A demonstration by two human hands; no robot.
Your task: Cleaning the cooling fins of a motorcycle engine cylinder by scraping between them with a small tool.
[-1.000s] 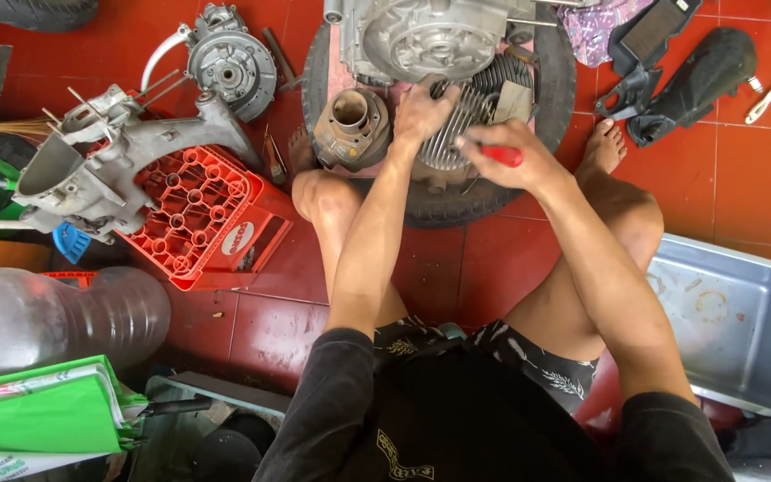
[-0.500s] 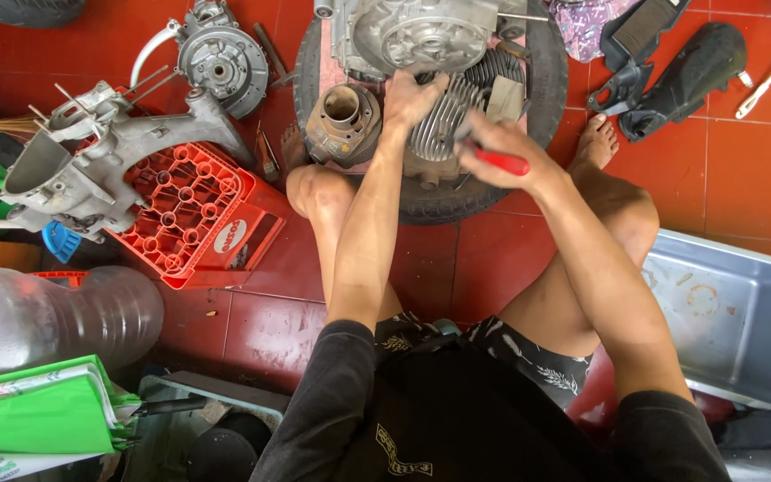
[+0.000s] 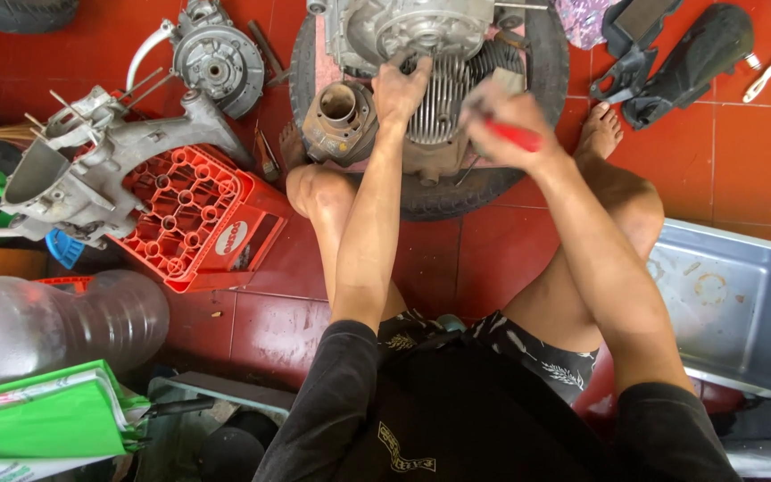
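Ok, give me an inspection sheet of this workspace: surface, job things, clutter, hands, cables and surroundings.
Surface: red tiled floor, stained.
Job's things: finned engine resting on a tyre; red-handled tool.
Clutter: grey engine casing on a red crate, brake hub, clear plastic bottle, green folder, black covers.
Hands: left hand pressed on the engine; right hand gripping the tool, blurred.
Cables: nothing seen.
Surroundings: grey metal tray at the right.

We see a glossy red tiled floor (image 3: 742, 170) carrying a black rubber tyre (image 3: 457, 192), red plastic crate (image 3: 194, 219), grey metal tray (image 3: 742, 303), clear plastic bottle (image 3: 46, 321).
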